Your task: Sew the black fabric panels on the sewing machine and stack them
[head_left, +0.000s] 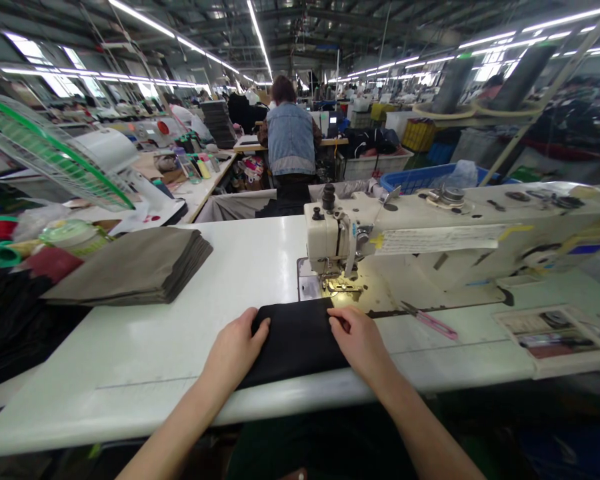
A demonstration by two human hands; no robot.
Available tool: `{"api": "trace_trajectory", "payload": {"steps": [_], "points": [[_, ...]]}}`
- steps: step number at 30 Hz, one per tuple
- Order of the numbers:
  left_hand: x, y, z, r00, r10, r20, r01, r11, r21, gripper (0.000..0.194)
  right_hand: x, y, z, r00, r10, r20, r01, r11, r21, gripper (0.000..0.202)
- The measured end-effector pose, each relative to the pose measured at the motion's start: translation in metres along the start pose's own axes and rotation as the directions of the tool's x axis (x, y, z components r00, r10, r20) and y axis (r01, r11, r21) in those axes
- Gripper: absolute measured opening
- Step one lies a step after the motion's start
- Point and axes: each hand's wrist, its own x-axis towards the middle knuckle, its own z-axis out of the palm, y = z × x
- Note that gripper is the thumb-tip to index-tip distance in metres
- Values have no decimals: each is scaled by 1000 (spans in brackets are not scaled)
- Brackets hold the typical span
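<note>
Black cloth panel: I see the folded-looking black cloth [295,343] flat between the hands, its far edge just short of the presser foot [343,287]; foreshortening hides which axis is longer.
Left hand: my view shows the left hand [234,343] nearly closed, thumb and fingers pinching the far left corner.
Right hand: the right hand [363,340], nearer the needle, pinches the far right corner, fingers curled.
Tabletop: pale, smooth tabletop [150,347]; scissors [430,320] lie right, a grey-brown fabric stack [130,267] left.
Workshop: sewing machine [410,220] ahead right; a co-worker in denim [291,137] sits beyond.
</note>
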Motion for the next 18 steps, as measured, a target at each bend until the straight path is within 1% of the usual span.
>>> {"api": "trace_trajectory", "payload": {"steps": [3, 5, 8, 10, 12, 18], "points": [[0, -2, 0, 1000, 6, -9, -6, 1000, -31, 22, 1, -2, 0, 1000, 28, 3, -28, 1000, -8, 25], [1, -5, -1, 999, -5, -41, 1, 995, -98, 24, 2, -2, 1, 999, 42, 1, -42, 999, -8, 26], [3, -12, -4, 994, -76, -78, 54, 966, -253, 29, 2, -1, 2, 999, 44, -3, -44, 999, 2, 26], [4, -16, -5, 991, -113, -73, 84, 944, -319, 24, 1, 1, 2, 999, 40, -8, -40, 999, 5, 28], [4, -18, -5, 990, -121, -70, 91, 938, -334, 21, 0, 4, 2, 999, 42, -7, -42, 999, 5, 30], [2, -20, -1, 989, -124, -76, 93, 942, -323, 20, -2, 13, 3, 999, 48, -2, -48, 999, -16, 33]]}}
